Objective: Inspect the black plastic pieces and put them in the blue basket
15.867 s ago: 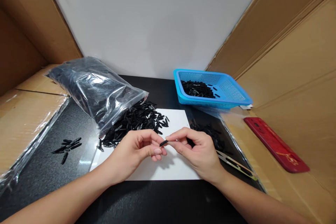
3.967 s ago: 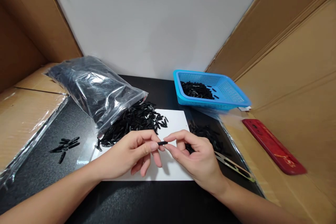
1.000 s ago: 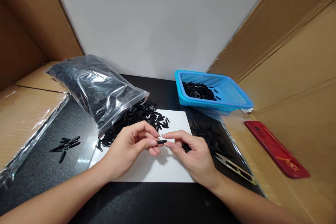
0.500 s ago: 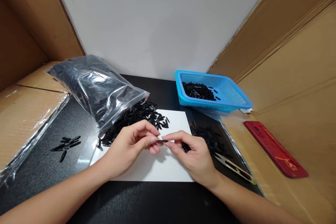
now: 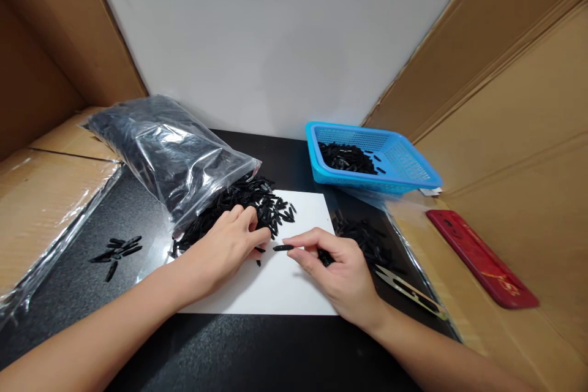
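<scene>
Between thumb and forefinger, my right hand (image 5: pixel 342 269) pinches a slim black oblong piece (image 5: pixel 282 248) above the white sheet (image 5: pixel 294 288). More dark pieces (image 5: pixel 325 257) show inside its curled palm. My left hand (image 5: pixel 232 242) is at the near edge of a heap of similar black pieces (image 5: pixel 250 193), fingers curled downward. Its fingertips are largely hidden, and a couple of black pieces show just below them, so what it grips cannot be made out. A clear plastic bag (image 5: pixel 169 153) full of dark pieces lies behind the heap.
A blue basket (image 5: pixel 404 165) holding black pieces stands at back right. Thread snips (image 5: pixel 411 294) and more black pieces (image 5: pixel 367 242) lie right of the sheet, with a red case (image 5: pixel 482 260) beyond. Several loose pieces (image 5: pixel 117 251) lie left. Cardboard walls (image 5: pixel 514 104) flank the table.
My left hand has left the piece in my right fingers and moved left and down to the heap, its fingers turned downward. My right hand has stayed nearly still, still pinching the piece.
</scene>
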A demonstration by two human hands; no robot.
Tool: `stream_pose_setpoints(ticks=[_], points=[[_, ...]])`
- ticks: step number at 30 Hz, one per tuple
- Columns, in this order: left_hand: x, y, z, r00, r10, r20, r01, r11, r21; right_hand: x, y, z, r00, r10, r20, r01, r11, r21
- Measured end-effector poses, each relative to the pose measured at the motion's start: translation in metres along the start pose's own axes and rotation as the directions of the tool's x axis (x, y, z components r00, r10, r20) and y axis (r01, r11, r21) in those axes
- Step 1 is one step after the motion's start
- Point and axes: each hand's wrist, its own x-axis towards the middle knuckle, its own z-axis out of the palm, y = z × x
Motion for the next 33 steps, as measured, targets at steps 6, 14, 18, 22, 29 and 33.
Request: stream_pose_setpoints(ticks=[6, 14, 18, 22, 29, 33], points=[[-0.004, -0.003, 0.006, 0.998, 0.019, -0.063, -0.022, 0.999, -0.049, -0.001, 0.001, 0.0, 0.999, -0.043, 0.006, 0.044, 0.998, -0.049], [0.0, 0.005, -0.003, 0.949, -0.315, -0.022, 0.233, 0.744, -0.626, 0.003, 0.005, 0.002, 0.97, 0.224, 0.1, -0.244, 0.913, 0.326], [0.001, 0.01, -0.004, 0.932, -0.353, 0.085, 0.238, 0.417, -0.877, 0.01, 0.007, -0.001, 0.886, 0.324, 0.331, -0.458, 0.511, 0.727], [0.001, 0.017, -0.003, 0.917, -0.365, 0.159, 0.263, 0.257, -0.93, 0.015, 0.008, -0.004, 0.867, 0.328, 0.374, -0.492, 0.455, 0.742], [-0.001, 0.02, -0.003, 0.91, -0.369, 0.189, 0.269, 0.179, -0.946, 0.006, 0.013, 0.003, 0.98, 0.191, 0.048, -0.196, 0.965, 0.175], [-0.001, 0.021, -0.004, 0.915, -0.367, 0.169, 0.253, 0.194, -0.948, 0.004, 0.01, 0.003, 0.999, 0.017, 0.036, -0.017, 1.0, -0.017]])
